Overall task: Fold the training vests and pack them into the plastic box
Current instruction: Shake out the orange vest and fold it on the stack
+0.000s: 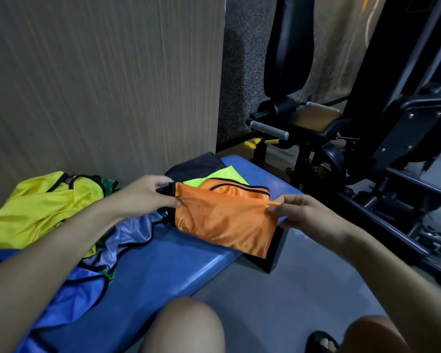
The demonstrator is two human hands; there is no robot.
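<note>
Both bare forearms reach forward from the lower corners of the view. The left hand (pixel 148 193) is turned palm-down with its fingers curled and its thumb pressed against the fingertips, pinching the left edge of an orange training vest (pixel 224 220). The right hand (pixel 306 214) pinches the vest's right edge between thumb and curled fingers, knuckles upward. Both bare knees show at the bottom edge, bent, between the arms.

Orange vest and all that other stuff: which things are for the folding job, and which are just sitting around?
For the job: orange vest, held by the left hand and right hand; neon green vest; heap of yellow vest and blue vests.

Just around: blue bench; black gym machine.
</note>
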